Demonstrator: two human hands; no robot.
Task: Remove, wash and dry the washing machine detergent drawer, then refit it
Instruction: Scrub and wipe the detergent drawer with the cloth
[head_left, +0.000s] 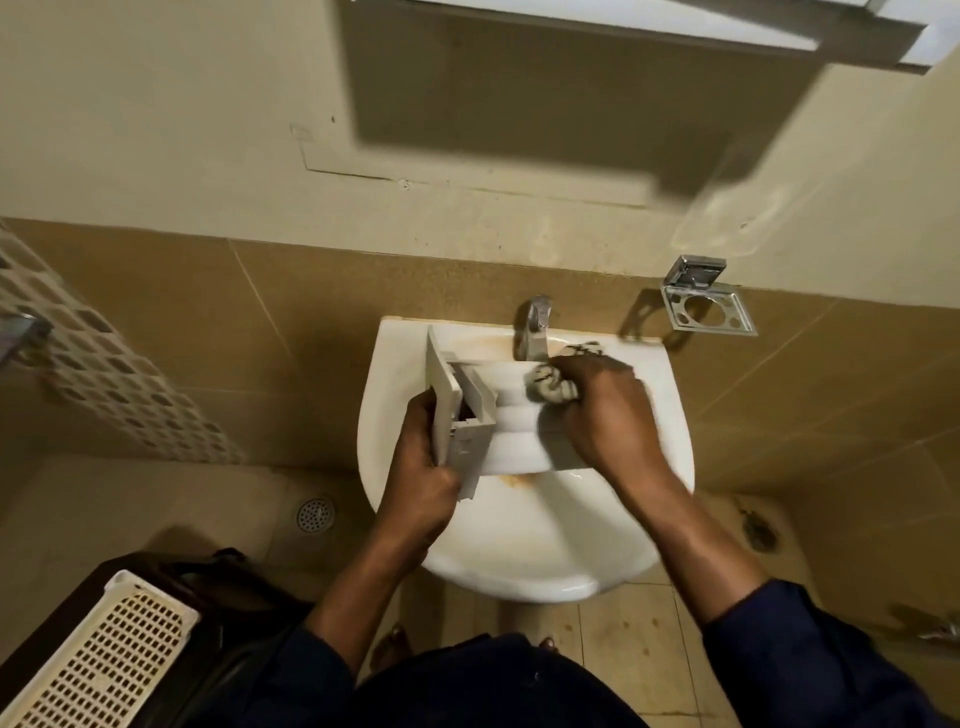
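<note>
Partly hidden, the drawer (514, 431) hangs over the sink (524, 551); our left hand (415, 483) grips its front, our blurred right hand (597, 410) clutches a cloth (553, 387), seemingly against it

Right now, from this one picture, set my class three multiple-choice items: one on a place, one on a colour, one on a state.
1. Where is the detergent drawer?
A) held over the sink
B) lying on the floor
C) inside a basket

2. What colour is the detergent drawer?
A) blue
B) white
C) black

3. What is the right hand doing?
A) hanging idle
B) turning a tap
C) gripping a cloth against the drawer

Answers:
1 A, because the left hand holds it by one end above the basin.
2 B, because its plastic body and front panel are white.
3 C, because the fingers curl round the patterned cloth, which is pressed on the drawer.
</note>
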